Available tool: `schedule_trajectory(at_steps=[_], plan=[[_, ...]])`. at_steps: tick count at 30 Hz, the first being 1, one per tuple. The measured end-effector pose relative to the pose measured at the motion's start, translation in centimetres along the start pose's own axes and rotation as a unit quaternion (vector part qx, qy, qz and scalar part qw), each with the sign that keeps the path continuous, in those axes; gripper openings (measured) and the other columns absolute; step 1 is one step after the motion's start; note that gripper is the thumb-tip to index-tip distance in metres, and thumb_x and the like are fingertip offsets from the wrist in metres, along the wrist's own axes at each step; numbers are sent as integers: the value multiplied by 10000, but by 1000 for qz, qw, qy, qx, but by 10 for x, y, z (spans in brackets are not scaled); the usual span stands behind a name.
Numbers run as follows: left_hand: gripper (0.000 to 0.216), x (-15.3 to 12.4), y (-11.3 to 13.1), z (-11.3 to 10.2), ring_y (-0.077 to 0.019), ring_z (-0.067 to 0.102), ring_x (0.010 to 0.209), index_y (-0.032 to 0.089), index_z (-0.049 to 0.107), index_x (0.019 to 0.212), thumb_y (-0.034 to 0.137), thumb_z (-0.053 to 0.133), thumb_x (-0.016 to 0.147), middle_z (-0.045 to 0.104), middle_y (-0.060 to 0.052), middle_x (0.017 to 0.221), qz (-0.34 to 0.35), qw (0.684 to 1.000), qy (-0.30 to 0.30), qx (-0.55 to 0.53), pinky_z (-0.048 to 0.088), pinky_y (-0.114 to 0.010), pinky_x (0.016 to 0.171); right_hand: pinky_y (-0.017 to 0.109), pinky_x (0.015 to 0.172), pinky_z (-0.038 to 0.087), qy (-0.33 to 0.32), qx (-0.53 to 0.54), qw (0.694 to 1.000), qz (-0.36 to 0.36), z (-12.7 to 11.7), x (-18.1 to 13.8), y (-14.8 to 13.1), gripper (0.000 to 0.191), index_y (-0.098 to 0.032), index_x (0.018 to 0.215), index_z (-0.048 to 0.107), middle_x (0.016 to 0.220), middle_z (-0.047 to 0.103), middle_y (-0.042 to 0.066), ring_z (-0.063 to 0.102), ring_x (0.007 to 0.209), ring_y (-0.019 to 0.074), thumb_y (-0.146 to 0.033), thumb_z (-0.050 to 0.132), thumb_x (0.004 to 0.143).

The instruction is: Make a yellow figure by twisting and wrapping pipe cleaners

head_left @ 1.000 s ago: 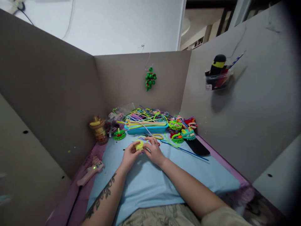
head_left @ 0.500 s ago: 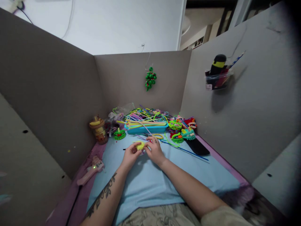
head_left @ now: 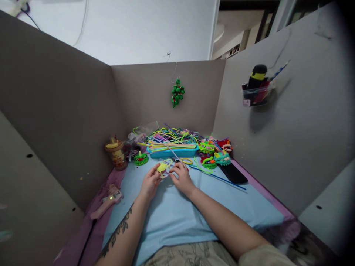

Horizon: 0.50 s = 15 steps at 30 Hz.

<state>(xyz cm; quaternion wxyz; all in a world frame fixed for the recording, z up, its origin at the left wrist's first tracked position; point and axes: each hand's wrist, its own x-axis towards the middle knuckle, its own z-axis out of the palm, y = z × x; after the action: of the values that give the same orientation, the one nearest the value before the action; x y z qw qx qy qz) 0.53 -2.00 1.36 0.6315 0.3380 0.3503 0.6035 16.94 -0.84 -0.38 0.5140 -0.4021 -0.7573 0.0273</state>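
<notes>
My left hand (head_left: pixel 150 181) is closed on a small yellow pipe-cleaner piece (head_left: pixel 161 167), held between thumb and fingers above the light blue cloth (head_left: pixel 177 214). A pale loop stands out from the piece's upper right side. Close by on the right, my right hand (head_left: pixel 181 179) has its thumb and fingertips pinched together beside a thin purple pipe cleaner (head_left: pixel 166 173) that runs toward the yellow piece. The strand is thin, and its join to the piece cannot be made out. A yellow loop (head_left: pixel 186 161) lies just beyond my right hand.
A blue tray (head_left: pixel 174 152) heaped with pipe cleaners stands at the back. Finished pipe-cleaner figures (head_left: pixel 222 158) sit on the right beside a black phone-like slab (head_left: pixel 233 173). On the left are a pink glue gun (head_left: pixel 107 205), a cup (head_left: pixel 117 155) and a green figure (head_left: pixel 141 158).
The yellow piece has turned in my left hand, and its pale loop now shows. My right hand has drawn slightly away from it, with the purple strand now visible between the hands.
</notes>
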Motion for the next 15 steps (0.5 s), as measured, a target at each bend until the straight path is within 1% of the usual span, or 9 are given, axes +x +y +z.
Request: schedule_trajectory(at_steps=[2, 4, 8, 10, 12, 15], plan=[[568, 0, -2, 0, -172, 623, 809, 159, 595, 1108, 175, 749, 562, 582, 9, 665, 3, 1000, -6, 3, 455, -231, 676, 357, 843, 406, 1, -4, 1000, 5, 2, 0, -2, 78, -209, 812, 650, 880, 512, 51, 478, 907, 199, -181, 587, 776], [567, 0, -4, 1, -157, 617, 789, 164, 596, 1113, 189, 750, 568, 586, 6, 692, 2, 1000, -17, 13, 449, -226, 668, 353, 831, 407, 4, -9, 1000, 8, 3, 1, -4, 67, -204, 788, 644, 858, 519, 50, 480, 897, 199, -180, 582, 781], [579, -2, -9, 3, -101, 575, 667, 169, 589, 1137, 235, 756, 587, 591, 6, 723, -3, 999, -38, 30, 433, -213, 639, 357, 802, 409, 13, -29, 999, 12, 5, 2, -9, 78, -204, 754, 635, 817, 533, 50, 484, 857, 205, -179, 568, 787], [580, -3, -12, 4, -92, 565, 653, 173, 584, 1137, 258, 762, 592, 606, -4, 765, -1, 999, -41, 32, 433, -214, 638, 364, 806, 403, 17, -44, 999, 8, 6, 2, -11, 87, -204, 746, 631, 808, 537, 51, 483, 848, 207, -176, 560, 788], [567, -3, -15, 5, -94, 568, 658, 172, 584, 1121, 287, 766, 596, 618, -15, 796, 9, 999, -33, 36, 433, -216, 635, 367, 812, 397, 19, -60, 998, 6, 7, 2, -12, 97, -202, 735, 624, 802, 536, 51, 481, 843, 207, -168, 550, 787], [546, -2, -20, 5, -94, 562, 617, 148, 584, 1082, 340, 760, 602, 622, -15, 744, 35, 998, -4, 59, 428, -215, 604, 359, 801, 395, 15, -77, 997, 2, 8, 1, -15, 105, -198, 717, 615, 798, 532, 51, 473, 837, 206, -159, 542, 782]])
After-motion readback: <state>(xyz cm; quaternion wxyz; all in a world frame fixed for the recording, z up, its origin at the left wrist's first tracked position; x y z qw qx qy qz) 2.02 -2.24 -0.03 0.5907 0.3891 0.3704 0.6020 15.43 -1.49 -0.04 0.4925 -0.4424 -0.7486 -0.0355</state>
